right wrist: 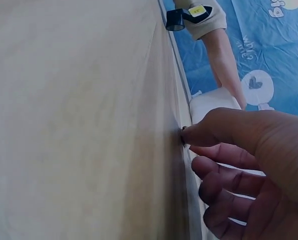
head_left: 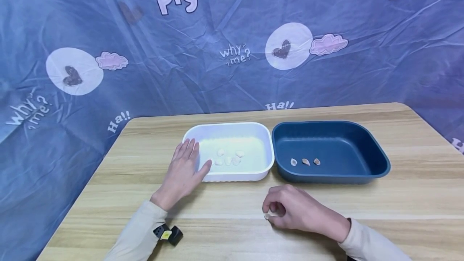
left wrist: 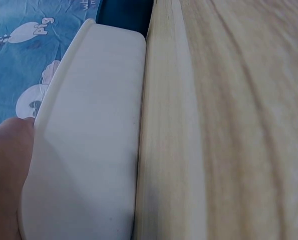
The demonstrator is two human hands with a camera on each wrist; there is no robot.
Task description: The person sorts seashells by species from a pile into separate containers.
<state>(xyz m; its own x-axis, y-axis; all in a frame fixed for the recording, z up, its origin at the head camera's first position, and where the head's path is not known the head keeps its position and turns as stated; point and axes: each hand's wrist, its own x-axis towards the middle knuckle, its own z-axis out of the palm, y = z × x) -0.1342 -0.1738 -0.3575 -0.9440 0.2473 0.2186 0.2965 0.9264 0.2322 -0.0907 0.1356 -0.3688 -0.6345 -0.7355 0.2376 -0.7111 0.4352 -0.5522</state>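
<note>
In the head view my right hand (head_left: pixel 295 208) is low over the table in front of the two tubs. Its thumb and index finger pinch a small pale shell (head_left: pixel 267 216), mostly covered by the fingertips. My left hand (head_left: pixel 185 170) rests on the left end of the white plastic tub (head_left: pixel 239 177), fingers extended and thumb over the near rim. Several whitish shells (head_left: pixel 228 160) lie on that tub's floor. In the dark blue tub (head_left: pixel 337 179), three brownish and white shells (head_left: pixel 306 162) form a short row near the front left.
Both tubs stand side by side on a wood-grain table (head_left: pixel 224 233), their neighbouring ends touching or nearly so. A blue printed cloth (head_left: pixel 203 71) hangs behind the table. On the left wrist sits a black camera strap (head_left: pixel 168 233).
</note>
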